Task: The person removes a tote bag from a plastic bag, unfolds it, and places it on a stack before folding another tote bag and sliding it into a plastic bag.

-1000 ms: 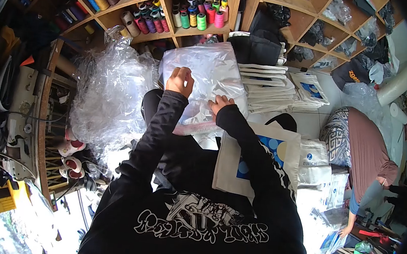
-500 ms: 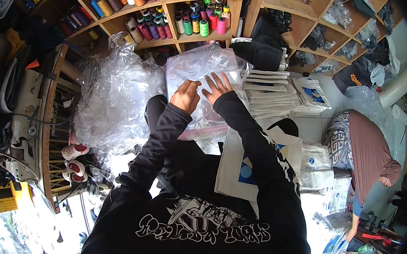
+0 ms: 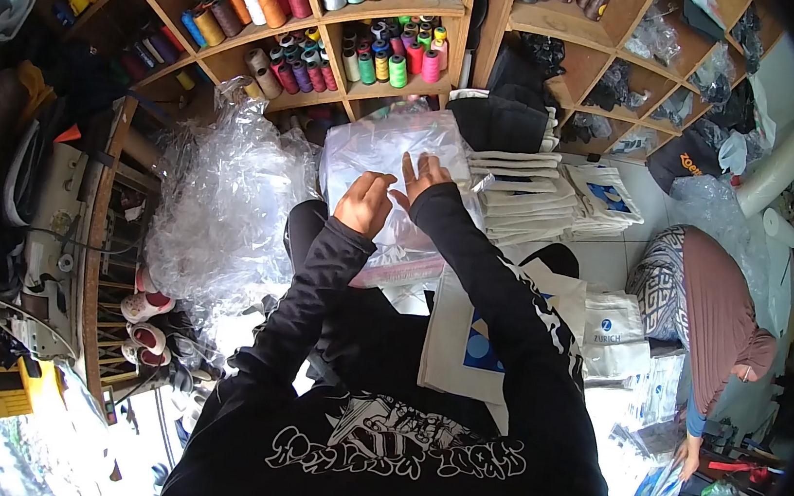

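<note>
A stack of clear plastic bags (image 3: 354,150) lies in front of me, and both hands are over it. My left hand (image 3: 364,204) has its fingers curled at the middle of the stack; whether it pinches any plastic is too small to tell. Beside it, my right hand (image 3: 422,178) rests on the plastic with its fingers somewhat apart, holding nothing visible. Crumpled clear plastic (image 3: 226,199) is heaped left of the stack. A cream cloth bag with a blue print (image 3: 450,342) lies by my right forearm.
Folded cloth bags (image 3: 525,199) are piled on the right. Thread spools (image 3: 369,66) fill wooden shelves ahead. A sewing machine (image 3: 55,238) and shoes (image 3: 147,334) are at the left. Another person (image 3: 709,303) bends over packed bags (image 3: 647,463) at the right.
My right hand has moved slightly down and its fingers have drawn closer together. My left hand has shifted slightly. The view has tilted a little.
</note>
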Available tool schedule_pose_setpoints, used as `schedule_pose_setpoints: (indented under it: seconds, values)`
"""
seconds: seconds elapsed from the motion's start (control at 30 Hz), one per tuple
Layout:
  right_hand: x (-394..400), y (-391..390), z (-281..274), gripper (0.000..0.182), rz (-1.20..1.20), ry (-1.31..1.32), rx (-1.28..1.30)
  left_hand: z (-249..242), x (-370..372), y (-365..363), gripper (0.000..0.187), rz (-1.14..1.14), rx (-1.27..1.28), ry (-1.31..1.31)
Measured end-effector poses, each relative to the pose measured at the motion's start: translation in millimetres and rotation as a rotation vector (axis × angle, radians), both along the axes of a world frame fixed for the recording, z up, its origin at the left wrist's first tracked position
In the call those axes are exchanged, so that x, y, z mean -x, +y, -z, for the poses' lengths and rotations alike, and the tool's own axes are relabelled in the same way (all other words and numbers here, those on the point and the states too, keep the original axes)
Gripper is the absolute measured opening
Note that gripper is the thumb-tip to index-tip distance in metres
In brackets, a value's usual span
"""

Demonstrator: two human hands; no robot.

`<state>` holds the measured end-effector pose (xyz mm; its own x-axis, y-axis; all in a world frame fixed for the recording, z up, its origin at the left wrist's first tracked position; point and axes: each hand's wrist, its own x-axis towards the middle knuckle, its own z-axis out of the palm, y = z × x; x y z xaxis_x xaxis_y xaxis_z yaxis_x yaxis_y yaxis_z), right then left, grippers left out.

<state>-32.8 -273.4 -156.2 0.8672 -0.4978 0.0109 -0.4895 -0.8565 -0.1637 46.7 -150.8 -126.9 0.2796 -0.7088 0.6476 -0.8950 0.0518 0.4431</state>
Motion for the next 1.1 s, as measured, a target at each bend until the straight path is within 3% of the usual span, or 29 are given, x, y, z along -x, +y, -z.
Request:
schedule_pose_setpoints:
  seconds: [0.07, 0.2, 0.37, 0.47, 0.53, 0.63, 0.7, 0.8, 0.87, 0.97, 1.0, 1.1]
  values:
    - [-4, -5, 24, 0.067, -0.212, -0.178, 0.433, 0, 0, -1, 0.028, 0.008, 0.014, -0.012]
    - [0, -3, 17, 0.068, -0.264, -0.208, 0.316, -9, 5, 1, 0.024, 0.061, 0.033, -0.009]
    - [-2, -7, -10, 0.112, -0.131, -0.014, 0.223, -14, 9, 8, 0.027, 0.110, 0.040, -0.041]
    - [-10, -6, -22, 0.113, -0.014, 0.179, 0.025, -15, 8, 11, 0.027, 0.124, 0.056, -0.075]
    - [-11, -3, -31, 0.110, -0.008, 0.253, 0.071, -12, 7, 13, 0.026, 0.102, 0.043, -0.052]
    - [-6, -3, -34, 0.096, -0.052, 0.339, -0.069, -5, 6, 15, 0.027, 0.074, 0.033, 0.002]
    - [-6, -3, -15, 0.083, -0.193, -0.009, 0.050, -2, 6, 15, 0.027, 0.062, 0.029, 0.038]
    - [-8, 0, -1, 0.076, -0.244, -0.216, 0.192, 5, 6, 14, 0.029, 0.028, -0.016, 0.103]
    - [-8, 6, 2, 0.082, -0.187, -0.111, 0.242, 13, 2, 12, 0.032, -0.040, -0.107, 0.196]
    - [-12, 12, -2, 0.097, -0.005, 0.080, 0.101, 9, -2, 7, 0.035, -0.134, -0.151, 0.032]
    - [-12, 16, -8, 0.097, -0.007, 0.080, 0.101, 10, -2, 4, 0.034, -0.208, -0.139, -0.076]
    - [-10, 20, -23, 0.099, 0.042, 0.166, -0.075, 20, -10, -7, 0.026, -0.204, -0.161, -0.012]
